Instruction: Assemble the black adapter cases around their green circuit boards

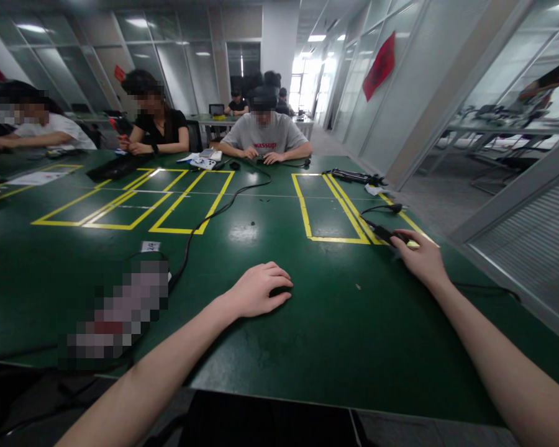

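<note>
- Black device (387,234) lies on the yellow tape (335,239) at the green table (335,329) right edge.
- My right hand (422,257) is touching it, fingers curled, grip not yet closed.
- My left hand (259,289) rests loosely cupped, palm down, holding nothing.
- Judgement: reaching stage; next needs a firm pinch.

Ceiling lights (137,23) give dim, even light; glare spots the green table (243,232). Bright corridor beyond. Edges bend, perhaps from a wide lens; far people slightly soft.
</note>
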The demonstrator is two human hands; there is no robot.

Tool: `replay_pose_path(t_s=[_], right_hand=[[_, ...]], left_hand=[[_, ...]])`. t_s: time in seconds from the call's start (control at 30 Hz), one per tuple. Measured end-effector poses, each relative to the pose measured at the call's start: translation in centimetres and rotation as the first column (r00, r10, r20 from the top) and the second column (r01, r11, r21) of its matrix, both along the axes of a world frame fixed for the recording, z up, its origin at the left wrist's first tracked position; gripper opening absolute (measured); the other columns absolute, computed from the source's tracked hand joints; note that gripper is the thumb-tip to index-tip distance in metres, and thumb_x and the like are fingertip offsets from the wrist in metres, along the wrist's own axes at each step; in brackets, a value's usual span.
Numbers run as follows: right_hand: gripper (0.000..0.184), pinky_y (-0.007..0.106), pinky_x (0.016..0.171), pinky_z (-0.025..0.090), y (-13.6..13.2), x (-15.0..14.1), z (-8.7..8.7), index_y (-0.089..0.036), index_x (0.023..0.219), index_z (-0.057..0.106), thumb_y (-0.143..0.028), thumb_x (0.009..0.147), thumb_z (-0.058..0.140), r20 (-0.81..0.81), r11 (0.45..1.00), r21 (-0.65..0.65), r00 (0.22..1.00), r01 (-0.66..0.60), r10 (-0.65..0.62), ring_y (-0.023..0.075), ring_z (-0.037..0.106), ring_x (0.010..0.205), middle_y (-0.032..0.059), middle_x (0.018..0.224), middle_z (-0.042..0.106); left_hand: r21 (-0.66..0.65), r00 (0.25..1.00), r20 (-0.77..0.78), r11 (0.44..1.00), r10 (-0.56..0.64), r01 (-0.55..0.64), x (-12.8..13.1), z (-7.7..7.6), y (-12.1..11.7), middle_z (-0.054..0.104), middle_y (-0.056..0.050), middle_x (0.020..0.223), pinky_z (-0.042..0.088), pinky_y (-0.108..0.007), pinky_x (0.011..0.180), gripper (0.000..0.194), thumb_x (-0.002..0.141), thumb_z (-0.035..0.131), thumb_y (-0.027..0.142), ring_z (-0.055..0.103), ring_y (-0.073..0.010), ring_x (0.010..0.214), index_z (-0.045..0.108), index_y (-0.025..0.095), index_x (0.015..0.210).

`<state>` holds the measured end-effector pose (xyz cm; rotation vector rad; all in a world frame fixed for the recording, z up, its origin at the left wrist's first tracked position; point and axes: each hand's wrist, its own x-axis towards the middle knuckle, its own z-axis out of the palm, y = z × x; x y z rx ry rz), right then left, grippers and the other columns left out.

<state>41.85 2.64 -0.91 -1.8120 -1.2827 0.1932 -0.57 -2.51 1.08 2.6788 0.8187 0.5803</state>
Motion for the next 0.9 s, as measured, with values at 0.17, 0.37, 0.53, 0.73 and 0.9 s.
replay_pose_path(t_s=[0.17,0.37,0.53,0.73,0.9], right_hand=[[0.050,0.041,0.074,0.054,0.2,0.1,-0.1,-0.022,0.112,0.071,-0.040,0.066,0.072,0.045,0.998,0.042,0.998,-0.055,0.053,0.0300,0.067,0.090,0.0128,0.119,0.071],[0.046,0.045,0.085,0.054,-0.1,0.1,0.2,-0.023,0.111,0.072,-0.033,0.067,0.068,0.066,0.990,0.087,0.992,-0.111,0.105,0.0345,0.066,0.108,0.0137,0.120,0.072],[0.050,0.040,0.073,0.053,-0.3,-0.2,0.3,-0.020,0.115,0.073,-0.038,0.068,0.072,0.091,0.997,0.049,0.994,-0.068,0.063,0.0275,0.067,0.080,0.0113,0.106,0.076],[0.060,0.035,0.052,0.046,-0.8,-1.2,1.3,-0.017,0.120,0.073,-0.050,0.071,0.074,-0.064,1.000,-0.010,0.998,0.009,-0.009,0.0231,0.056,0.046,-0.0009,0.053,0.061],[0.046,0.036,0.066,0.050,-1.4,-2.3,2.8,-0.010,0.112,0.075,-0.045,0.081,0.069,-0.105,0.988,-0.059,0.984,0.141,-0.146,0.0263,0.065,0.053,0.0011,0.049,0.059]], left_hand=[[0.005,1.000,0.002,1.000,0.006,-0.006,0.0,0.1,-0.1,0.076,-0.007,0.116,0.056,-0.037,0.098,0.020,0.099,0.061,0.031,0.068,-0.0226,0.108,0.076,0.021,0.109],[0.007,1.000,-0.003,1.000,0.003,-0.003,0.0,0.1,-0.1,0.076,-0.007,0.116,0.055,-0.037,0.098,0.018,0.098,0.063,0.029,0.068,-0.0226,0.108,0.075,0.020,0.108],[0.001,1.000,0.003,1.000,0.000,0.000,0.0,0.0,0.0,0.076,-0.007,0.116,0.056,-0.038,0.099,0.021,0.099,0.060,0.031,0.068,-0.0226,0.108,0.076,0.021,0.109],[0.003,1.000,0.010,1.000,0.002,-0.002,0.0,-0.1,0.0,0.076,-0.007,0.116,0.056,-0.038,0.098,0.019,0.098,0.063,0.030,0.068,-0.0229,0.108,0.076,0.020,0.108],[0.000,1.000,0.012,1.000,-0.002,0.002,0.0,0.0,0.0,0.076,-0.007,0.116,0.056,-0.038,0.098,0.019,0.098,0.063,0.029,0.068,-0.0228,0.108,0.076,0.020,0.108]])
